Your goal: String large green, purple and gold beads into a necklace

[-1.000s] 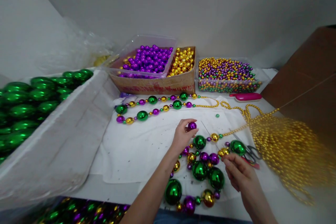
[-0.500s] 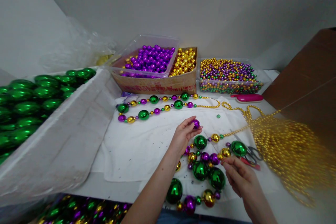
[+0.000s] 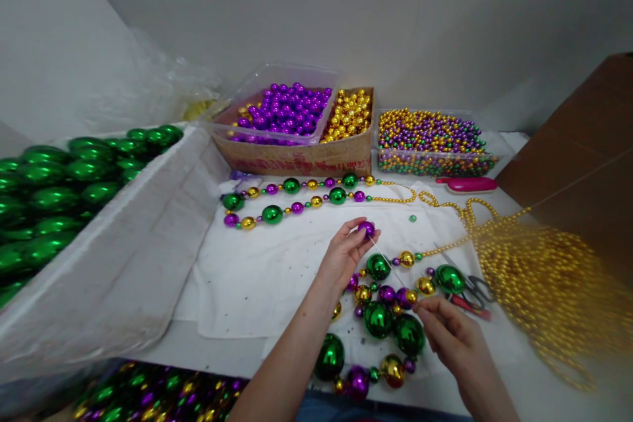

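Between the fingertips of my left hand (image 3: pixel 345 254) is a shiny purple bead (image 3: pixel 366 229), held above the white cloth (image 3: pixel 247 277). A thin white string (image 3: pixel 384 257) stretches from that bead down toward my right hand (image 3: pixel 452 333). My right fingertips are pinched at a small gold bead (image 3: pixel 411 297) near the string's lower end. Around and under both hands lies a bead strand with large green balls (image 3: pixel 378 320), purple balls and gold balls (image 3: pixel 393 370). A finished-looking bead necklace (image 3: pixel 271 214) is laid out in a loop farther back.
A white foam box (image 3: pixel 148 264) of green balls stands left. Behind are a cardboard box (image 3: pixel 297 161) with purple and gold beads and a plastic box (image 3: pixel 435 165) of small mixed beads. Scissors (image 3: pixel 477 293), a pink tool (image 3: pixel 469 185) and piled gold bead chain (image 3: pixel 548 283) lie right.
The purple bead shows more fully in my left fingertips, and the white string is now visibly stretched between my hands. My right hand has shifted slightly left with the small gold bead.
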The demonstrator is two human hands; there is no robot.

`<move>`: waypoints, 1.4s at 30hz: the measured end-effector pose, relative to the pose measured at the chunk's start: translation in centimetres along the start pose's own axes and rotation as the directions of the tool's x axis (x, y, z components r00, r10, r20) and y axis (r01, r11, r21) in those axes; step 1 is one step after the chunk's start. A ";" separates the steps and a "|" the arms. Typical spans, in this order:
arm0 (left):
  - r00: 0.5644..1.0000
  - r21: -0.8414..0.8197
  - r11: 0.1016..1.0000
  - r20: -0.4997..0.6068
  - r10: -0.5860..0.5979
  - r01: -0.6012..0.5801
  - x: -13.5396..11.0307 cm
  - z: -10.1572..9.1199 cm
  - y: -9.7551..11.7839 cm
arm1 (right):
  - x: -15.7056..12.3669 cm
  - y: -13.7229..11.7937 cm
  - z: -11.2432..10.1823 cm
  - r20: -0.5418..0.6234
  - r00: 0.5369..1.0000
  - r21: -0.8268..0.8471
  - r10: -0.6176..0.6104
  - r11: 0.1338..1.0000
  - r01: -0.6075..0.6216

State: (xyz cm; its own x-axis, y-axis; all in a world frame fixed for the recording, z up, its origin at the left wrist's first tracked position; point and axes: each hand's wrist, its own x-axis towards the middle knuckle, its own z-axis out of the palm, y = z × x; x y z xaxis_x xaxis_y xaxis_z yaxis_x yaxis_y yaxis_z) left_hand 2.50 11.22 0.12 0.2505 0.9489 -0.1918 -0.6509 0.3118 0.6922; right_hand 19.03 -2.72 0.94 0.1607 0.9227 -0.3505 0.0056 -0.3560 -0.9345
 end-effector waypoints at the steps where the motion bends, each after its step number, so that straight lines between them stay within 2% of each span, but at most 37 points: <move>1: 1.000 0.003 1.000 0.001 0.000 0.000 0.0 0.0 0.0 | 0.0 0.1 0.0 -0.002 1.000 -0.002 0.002 1.000 -0.002; 16: 1.000 -0.010 1.000 0.018 -0.011 0.011 -0.1 -0.6 -0.3 | 0.0 0.3 -0.4 -0.003 1.000 0.009 0.017 1.000 -0.017; 34: 1.000 -0.010 1.000 0.003 0.008 -0.008 -0.4 -0.2 -0.2 | -0.4 0.5 -0.4 -0.002 1.000 0.029 0.026 0.999 -0.026; 39: 0.998 -0.005 0.999 0.015 0.054 -0.054 -0.9 0.2 -0.4 | -0.6 0.1 0.1 0.006 1.000 -0.053 -0.029 0.998 0.029; 42: 0.998 -0.004 0.998 0.018 0.059 -0.058 -1.4 0.6 -0.7 | -0.5 0.1 0.6 -0.009 0.998 -0.043 -0.062 0.997 0.061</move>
State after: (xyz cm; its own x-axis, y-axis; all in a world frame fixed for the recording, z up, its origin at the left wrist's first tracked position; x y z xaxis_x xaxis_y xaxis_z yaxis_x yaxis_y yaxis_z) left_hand 3.07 9.68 0.30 0.2250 0.9645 -0.1382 -0.6670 0.2559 0.6997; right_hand 18.37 -3.18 0.98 0.1691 0.9415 -0.2915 0.0583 -0.3048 -0.9506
